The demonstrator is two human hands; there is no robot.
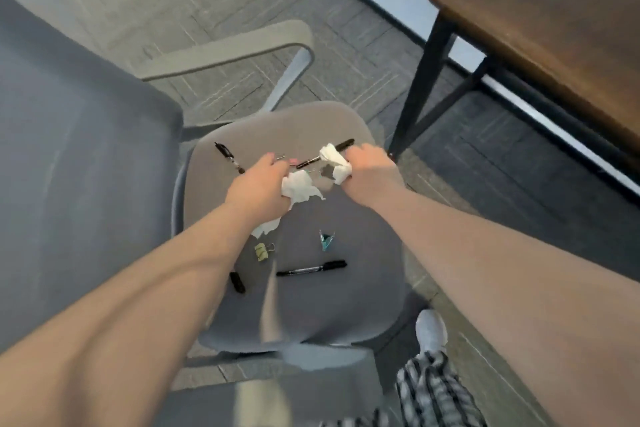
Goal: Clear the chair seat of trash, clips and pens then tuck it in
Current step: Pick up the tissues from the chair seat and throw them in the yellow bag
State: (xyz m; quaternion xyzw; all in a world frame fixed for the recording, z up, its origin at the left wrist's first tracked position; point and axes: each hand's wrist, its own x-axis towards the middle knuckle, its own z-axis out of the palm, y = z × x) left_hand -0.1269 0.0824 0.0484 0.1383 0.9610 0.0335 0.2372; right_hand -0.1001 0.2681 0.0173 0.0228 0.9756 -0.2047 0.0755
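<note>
A grey office chair seat (363,288) fills the middle of the view. My left hand (258,184) is closed on a crumpled white tissue (299,189) above the seat's centre. My right hand (369,172) grips another white tissue wad (334,159). On the seat lie a black marker (313,268), a black pen (327,152) partly behind the tissue, a black pen (227,157) at far left, a short black object (237,282), a yellow binder clip (262,251), a teal binder clip (325,241) and a torn tissue scrap (266,228).
The chair's backrest (69,166) rises at the left and a grey armrest (228,48) curves beyond the seat. A brown wooden table (554,10) with black legs (420,80) stands at the right. My shoe (431,329) rests on the grey carpet beside the seat.
</note>
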